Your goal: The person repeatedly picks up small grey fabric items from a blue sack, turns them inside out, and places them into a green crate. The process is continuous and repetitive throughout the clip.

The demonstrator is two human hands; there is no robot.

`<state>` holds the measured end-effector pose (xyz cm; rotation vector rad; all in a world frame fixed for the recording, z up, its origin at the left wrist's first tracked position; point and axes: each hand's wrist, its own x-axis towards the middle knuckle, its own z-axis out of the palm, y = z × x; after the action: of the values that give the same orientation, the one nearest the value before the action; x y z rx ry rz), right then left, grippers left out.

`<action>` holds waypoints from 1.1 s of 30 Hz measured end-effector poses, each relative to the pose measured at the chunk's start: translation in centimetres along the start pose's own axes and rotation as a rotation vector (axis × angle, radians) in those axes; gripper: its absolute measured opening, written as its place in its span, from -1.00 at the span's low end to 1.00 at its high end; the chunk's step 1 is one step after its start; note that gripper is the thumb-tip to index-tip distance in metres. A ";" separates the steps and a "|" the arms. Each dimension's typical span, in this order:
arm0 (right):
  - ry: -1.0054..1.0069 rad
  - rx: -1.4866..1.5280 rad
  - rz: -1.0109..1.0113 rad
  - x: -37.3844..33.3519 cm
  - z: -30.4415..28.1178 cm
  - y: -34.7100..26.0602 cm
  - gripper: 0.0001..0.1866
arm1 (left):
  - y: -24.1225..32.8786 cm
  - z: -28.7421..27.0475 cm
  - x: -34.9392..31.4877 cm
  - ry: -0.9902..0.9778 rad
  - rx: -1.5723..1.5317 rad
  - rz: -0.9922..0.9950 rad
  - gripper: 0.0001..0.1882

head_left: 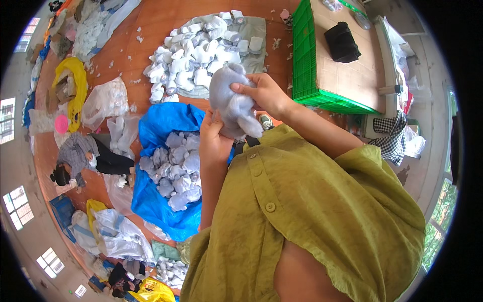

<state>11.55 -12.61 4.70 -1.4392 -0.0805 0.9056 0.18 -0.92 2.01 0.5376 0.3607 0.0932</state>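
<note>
Between my two hands is a grey plush toy piece (232,95), soft and rounded, with a small limb or ear hanging at its lower end. My right hand (266,95) grips its right side, the thumb pressed on top. At the lower left edge, my left hand (214,126) pinches it, with some fingers hidden behind the plush. Below and to the left, a blue plastic sack (151,126) lies spread open, holding many similar grey plush pieces (176,166). Beyond my hands, a heap of white and grey plush pieces (193,58) covers a pale sheet (259,55).
A green crate (304,55) with a cardboard top (327,70) stands at the right, bearing a black bag (342,43). A checked cloth (390,136) hangs beyond it. On the left, a person (83,156) sits beside clear plastic bags (108,98). Another person (121,279) is at lower left.
</note>
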 end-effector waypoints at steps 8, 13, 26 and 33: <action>-0.030 -0.488 -0.195 0.2 -1.1 0.1 -0.45 | -0.4 1.7 -1.1 0.257 0.776 0.319 -0.43; -0.027 -0.553 -0.291 0.0 -0.7 -0.7 -0.51 | 0.0 2.2 -1.0 0.261 0.680 0.264 -0.47; 0.032 -0.429 -0.342 -0.1 0.0 -0.2 -0.55 | -1.8 0.7 0.2 0.069 0.135 0.042 -0.49; -0.127 -0.047 0.160 1.2 -1.3 -1.3 -0.55 | -1.2 2.6 -1.4 -0.014 0.108 -0.012 -0.47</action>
<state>13.71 -12.81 5.03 -1.4457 -0.0825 1.1331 -0.18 -3.45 3.89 0.6423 0.3570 0.0582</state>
